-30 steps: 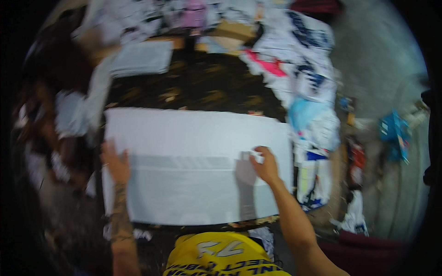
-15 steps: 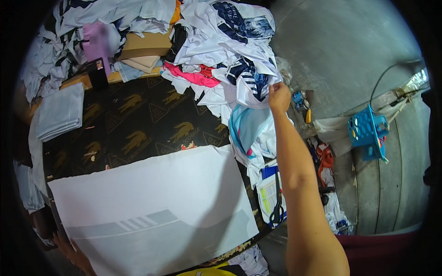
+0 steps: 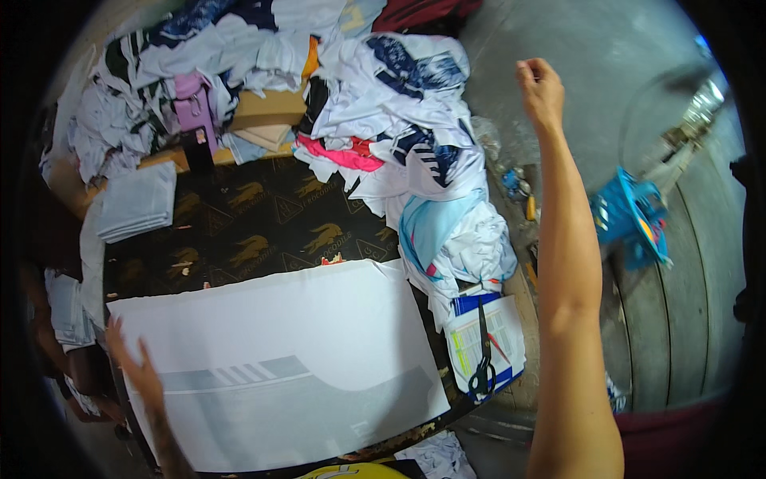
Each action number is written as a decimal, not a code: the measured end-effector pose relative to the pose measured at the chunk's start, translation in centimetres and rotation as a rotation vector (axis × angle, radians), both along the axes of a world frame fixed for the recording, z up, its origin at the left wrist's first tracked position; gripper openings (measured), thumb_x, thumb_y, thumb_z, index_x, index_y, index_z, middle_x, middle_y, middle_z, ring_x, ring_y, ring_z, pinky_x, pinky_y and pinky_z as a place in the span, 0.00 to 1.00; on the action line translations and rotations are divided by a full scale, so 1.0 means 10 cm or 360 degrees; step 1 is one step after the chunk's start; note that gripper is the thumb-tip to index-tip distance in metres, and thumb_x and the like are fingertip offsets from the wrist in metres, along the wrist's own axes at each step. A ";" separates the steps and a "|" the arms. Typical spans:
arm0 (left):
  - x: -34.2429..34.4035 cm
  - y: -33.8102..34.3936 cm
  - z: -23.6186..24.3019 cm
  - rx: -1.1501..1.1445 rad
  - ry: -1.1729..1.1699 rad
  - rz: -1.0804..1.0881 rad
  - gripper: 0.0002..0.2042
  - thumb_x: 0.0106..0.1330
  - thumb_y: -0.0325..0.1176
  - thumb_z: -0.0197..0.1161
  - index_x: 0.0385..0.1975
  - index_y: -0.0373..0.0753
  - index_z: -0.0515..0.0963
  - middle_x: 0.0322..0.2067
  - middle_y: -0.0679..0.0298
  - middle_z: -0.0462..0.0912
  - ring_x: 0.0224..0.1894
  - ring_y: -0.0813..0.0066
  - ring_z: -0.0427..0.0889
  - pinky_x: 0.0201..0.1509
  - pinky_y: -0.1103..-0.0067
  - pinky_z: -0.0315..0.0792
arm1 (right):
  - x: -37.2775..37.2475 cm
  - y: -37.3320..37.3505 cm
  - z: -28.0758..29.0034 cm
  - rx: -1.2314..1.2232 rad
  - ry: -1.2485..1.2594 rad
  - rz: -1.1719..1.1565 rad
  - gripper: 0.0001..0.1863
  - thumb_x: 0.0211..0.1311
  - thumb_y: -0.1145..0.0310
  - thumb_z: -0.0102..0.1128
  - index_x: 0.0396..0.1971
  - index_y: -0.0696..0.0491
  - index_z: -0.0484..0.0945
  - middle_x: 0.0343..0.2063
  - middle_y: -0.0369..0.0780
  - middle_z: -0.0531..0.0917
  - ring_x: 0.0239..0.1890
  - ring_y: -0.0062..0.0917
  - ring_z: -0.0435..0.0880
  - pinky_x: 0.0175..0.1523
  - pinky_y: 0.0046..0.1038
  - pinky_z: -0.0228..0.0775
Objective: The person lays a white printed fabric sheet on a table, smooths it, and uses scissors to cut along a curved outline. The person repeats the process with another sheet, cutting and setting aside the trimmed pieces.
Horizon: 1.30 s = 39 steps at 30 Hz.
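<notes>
A white fabric panel [image 3: 263,335] with a pale grey printed shape and stripes lies flat on the dark board [image 3: 231,215]. My left hand [image 3: 136,363] is open, fingers spread, over the panel's left edge. Past the table's right side, my right hand [image 3: 544,92] is raised above the grey floor. Its fingers are curled closed; anything inside them is hidden. Left of that hand is a heap of white and navy printed cloth [image 3: 399,104]. Nearer lie a light blue piece [image 3: 427,219] and crumpled white cloth [image 3: 479,247].
Black scissors [image 3: 483,371] and a red pen rest on papers [image 3: 459,339] at the table's right edge. Folded grey cloth [image 3: 140,203] stands at the far left. A blue plastic basket [image 3: 626,215] is on the right. At the left rim, another person's arm shows beside folded cloth [image 3: 70,315].
My right hand has left the cloth heap and moved up and right, over the floor. My left hand has come up over the panel's left edge. The view has shifted slightly.
</notes>
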State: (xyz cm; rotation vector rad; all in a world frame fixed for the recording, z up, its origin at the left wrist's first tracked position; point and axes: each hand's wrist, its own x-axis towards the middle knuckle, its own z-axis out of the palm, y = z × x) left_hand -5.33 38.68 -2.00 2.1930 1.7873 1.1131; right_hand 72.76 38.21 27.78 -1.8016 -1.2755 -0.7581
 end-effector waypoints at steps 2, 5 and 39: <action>0.61 0.14 0.28 0.0148 -0.0236 -0.0416 0.23 0.76 0.28 0.60 0.70 0.35 0.72 0.75 0.49 0.67 0.79 0.50 0.64 0.82 0.59 0.56 | -0.17 -0.24 0.20 -0.0207 0.0046 -0.0153 0.17 0.69 0.56 0.71 0.39 0.57 0.89 0.36 0.49 0.91 0.40 0.43 0.91 0.48 0.40 0.80; 1.14 -0.09 0.72 0.0246 -0.0213 -0.0579 0.23 0.74 0.26 0.62 0.68 0.35 0.74 0.74 0.49 0.67 0.77 0.49 0.66 0.81 0.59 0.59 | -0.34 -0.54 -0.06 -0.0558 0.0131 -0.0238 0.17 0.64 0.56 0.75 0.39 0.56 0.89 0.35 0.49 0.91 0.42 0.44 0.92 0.48 0.42 0.81; 2.90 -0.61 1.71 -0.0108 -0.1035 -0.1340 0.29 0.70 0.31 0.74 0.70 0.38 0.74 0.69 0.56 0.76 0.73 0.60 0.73 0.75 0.64 0.68 | -1.98 -1.29 1.51 0.0538 0.0439 0.1515 0.20 0.74 0.63 0.66 0.58 0.61 0.82 0.45 0.42 0.89 0.48 0.22 0.88 0.52 0.26 0.82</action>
